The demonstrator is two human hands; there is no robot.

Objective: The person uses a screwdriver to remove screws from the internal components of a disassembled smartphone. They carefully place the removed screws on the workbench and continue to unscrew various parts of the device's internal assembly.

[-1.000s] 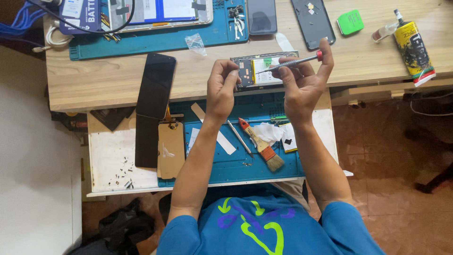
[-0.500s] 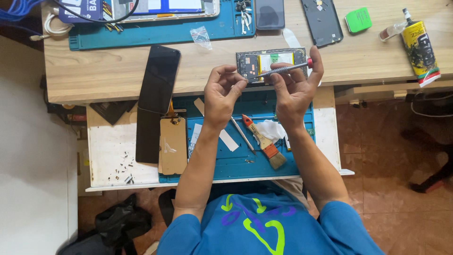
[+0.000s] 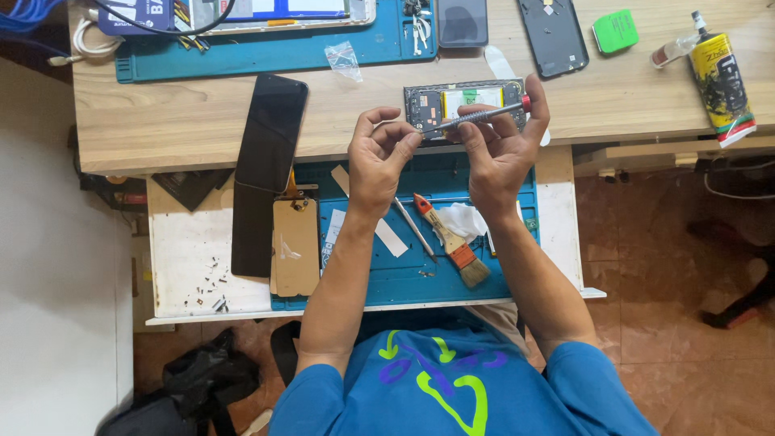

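Shifted slightly: both hands. Right hand [image 3: 502, 149] grips slim red-capped metal screwdriver [image 3: 476, 117]; left hand [image 3: 379, 157] pinches its tip. Opened black phone chassis [image 3: 460, 103], beyond fingertips: light, fragile; hold by edges.

Bare desk [image 3: 202, 121] left of opened phone [image 3: 464, 101]; brush [image 3: 452, 242] below.

Matt wooden desk [image 3: 202, 121], glossy black screen [image 3: 270, 133]
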